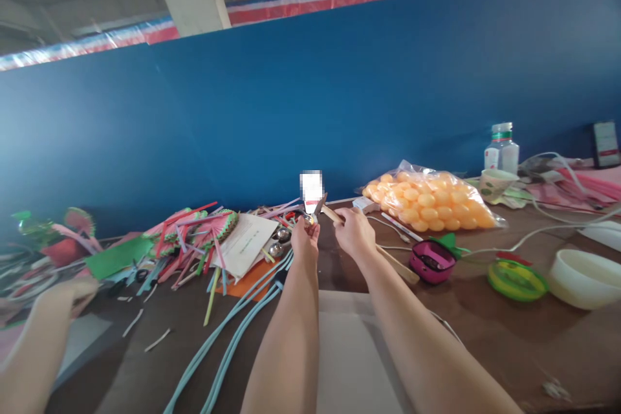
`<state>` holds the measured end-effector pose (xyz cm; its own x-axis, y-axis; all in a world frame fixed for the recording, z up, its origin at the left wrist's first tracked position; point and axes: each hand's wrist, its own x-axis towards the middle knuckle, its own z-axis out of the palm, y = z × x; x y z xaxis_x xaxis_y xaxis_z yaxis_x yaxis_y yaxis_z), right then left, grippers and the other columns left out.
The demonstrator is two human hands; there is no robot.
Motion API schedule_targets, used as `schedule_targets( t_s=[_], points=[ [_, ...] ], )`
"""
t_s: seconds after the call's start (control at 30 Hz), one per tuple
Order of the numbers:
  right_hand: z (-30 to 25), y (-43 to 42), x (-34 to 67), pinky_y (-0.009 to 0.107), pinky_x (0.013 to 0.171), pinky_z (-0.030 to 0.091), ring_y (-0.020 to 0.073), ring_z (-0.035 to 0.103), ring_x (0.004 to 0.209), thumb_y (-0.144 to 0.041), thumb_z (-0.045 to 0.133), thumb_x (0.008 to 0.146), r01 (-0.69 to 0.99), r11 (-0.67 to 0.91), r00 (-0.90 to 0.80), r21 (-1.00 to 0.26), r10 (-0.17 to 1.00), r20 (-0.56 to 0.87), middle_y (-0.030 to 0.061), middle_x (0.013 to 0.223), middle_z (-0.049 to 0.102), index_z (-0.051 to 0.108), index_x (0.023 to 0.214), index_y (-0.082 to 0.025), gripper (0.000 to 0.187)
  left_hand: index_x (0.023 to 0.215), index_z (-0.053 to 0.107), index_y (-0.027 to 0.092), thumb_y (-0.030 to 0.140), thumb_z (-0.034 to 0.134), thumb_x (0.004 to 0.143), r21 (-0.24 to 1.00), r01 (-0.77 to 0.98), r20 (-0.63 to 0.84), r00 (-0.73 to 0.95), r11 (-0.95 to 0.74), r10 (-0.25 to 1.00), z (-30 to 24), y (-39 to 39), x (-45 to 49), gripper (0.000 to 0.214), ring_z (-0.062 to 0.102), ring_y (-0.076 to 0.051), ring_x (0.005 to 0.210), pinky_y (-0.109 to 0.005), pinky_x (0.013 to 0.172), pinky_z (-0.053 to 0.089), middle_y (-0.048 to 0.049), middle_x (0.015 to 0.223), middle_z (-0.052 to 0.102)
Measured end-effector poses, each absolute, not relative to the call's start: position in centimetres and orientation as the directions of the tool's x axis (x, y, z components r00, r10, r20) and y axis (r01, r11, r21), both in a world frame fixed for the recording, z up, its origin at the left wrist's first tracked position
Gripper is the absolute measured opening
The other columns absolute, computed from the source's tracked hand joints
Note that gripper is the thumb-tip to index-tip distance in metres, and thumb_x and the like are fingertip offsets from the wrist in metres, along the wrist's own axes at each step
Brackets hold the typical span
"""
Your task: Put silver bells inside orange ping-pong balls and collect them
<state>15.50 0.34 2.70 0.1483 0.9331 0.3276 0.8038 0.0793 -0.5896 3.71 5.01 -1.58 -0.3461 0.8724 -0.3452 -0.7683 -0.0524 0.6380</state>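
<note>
My left hand (305, 237) is stretched forward over the table, its fingers closed round a small shiny metal ball (309, 219). Two similar silver balls (276, 250) lie just left of it. My right hand (355, 231) is wrapped round the long wooden handle (395, 264) of a hammer-like tool. The tool's dark metal head (320, 204) is beside the ball at my left fingertips; whether they touch I cannot tell. A blurred white patch hides what is right behind. Light blue cords (228, 343) run along my left forearm.
Left are paper strips and woven pieces (194, 233), a printed sheet (247, 242) and another person's arm (43, 330). Right are a bag of orange balls (427, 197), a purple container (433, 261), a green-yellow container (517, 281), a white bowl (589, 278) and bottles (502, 149). A blue partition (291, 103) stands behind.
</note>
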Motion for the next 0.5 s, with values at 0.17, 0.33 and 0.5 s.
schedule_targets(
  t_s=[0.17, 0.33, 0.5],
  points=[
    [2.84, 0.31, 15.57, 0.03, 0.078, 0.044, 0.0219, 0.058, 0.101, -0.022, 0.054, 0.086, 0.788, 0.094, 0.156, -0.609, 0.926, 0.345, 0.0053, 0.112, 0.062, 0.067, 0.113, -0.028, 0.031, 0.091, 0.06, 0.019, 0.033, 0.056, 0.09, 0.649, -0.76, -0.356, -0.343, -0.035, 0.869, -1.2, 4.55, 3.77, 0.014, 0.058, -0.009, 0.061, -0.024, 0.07, 0.055, -0.0012, 0.071, 0.056],
    [2.8, 0.13, 15.24, 0.029, 0.081, 0.044, 0.0206, 0.056, 0.104, -0.022, 0.056, 0.086, 0.785, 0.176, 0.118, -0.594, 0.899, 0.422, 0.0042, 0.113, 0.062, 0.067, 0.112, -0.028, 0.029, 0.107, 0.061, 0.023, 0.024, 0.054, 0.088, 0.709, -0.704, -0.272, -0.334, -0.047, 0.903, -1.05, 4.33, 3.91, 0.02, 0.057, -0.007, 0.061, -0.024, 0.071, 0.053, -0.0003, 0.075, 0.059],
    [2.69, 0.01, 15.14, 0.03, 0.078, 0.043, 0.0212, 0.057, 0.099, -0.02, 0.056, 0.085, 0.81, 0.174, 0.088, -0.561, 0.909, 0.408, 0.0045, 0.108, 0.063, 0.069, 0.108, -0.027, 0.027, 0.113, 0.061, 0.024, 0.019, 0.055, 0.087, 0.754, -0.655, -0.227, -0.329, -0.048, 0.917, -0.97, 4.3, 3.94, 0.027, 0.058, -0.006, 0.061, -0.02, 0.067, 0.049, -0.001, 0.08, 0.061]
  ],
)
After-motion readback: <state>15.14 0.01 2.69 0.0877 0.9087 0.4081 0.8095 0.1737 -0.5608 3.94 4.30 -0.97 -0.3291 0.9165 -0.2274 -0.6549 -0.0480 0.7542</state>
